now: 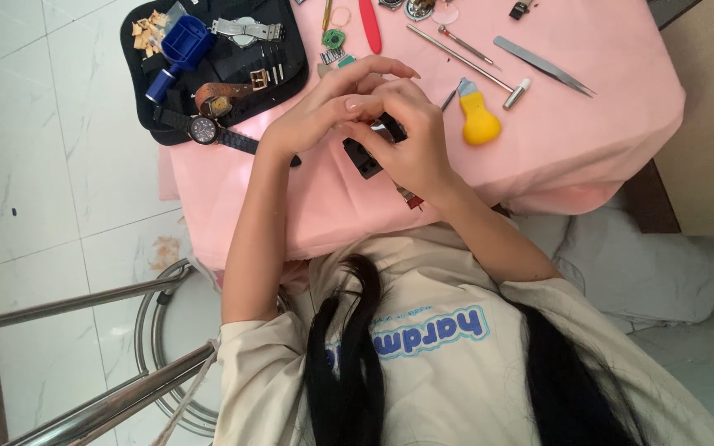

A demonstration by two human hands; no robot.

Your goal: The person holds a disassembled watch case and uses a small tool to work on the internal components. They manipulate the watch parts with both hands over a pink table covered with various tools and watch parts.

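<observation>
A small black piece (364, 157), seemingly a watch part or strap section, is being held just above the pink-covered worktop (555, 140), near its front edge and between the two hands. It is being gripped by the right hand (413, 144), whose grip is closed around the upper end. The left hand (324, 116) is being curled over from the other side with its fingertips brought against the right hand's; whether its grip is actually closed on the piece cannot be told, since the contact is hidden.

The step in hand is judged to be fine fingertip work on the piece. A steady hold and a small, exact motion are being called for next.

A yellow-handled tool (479, 120) is lying just beside the right hand, tweezers (543, 64) farther off, and a wristwatch (206, 130) on a black pouch (287, 74) near the left forearm.
</observation>
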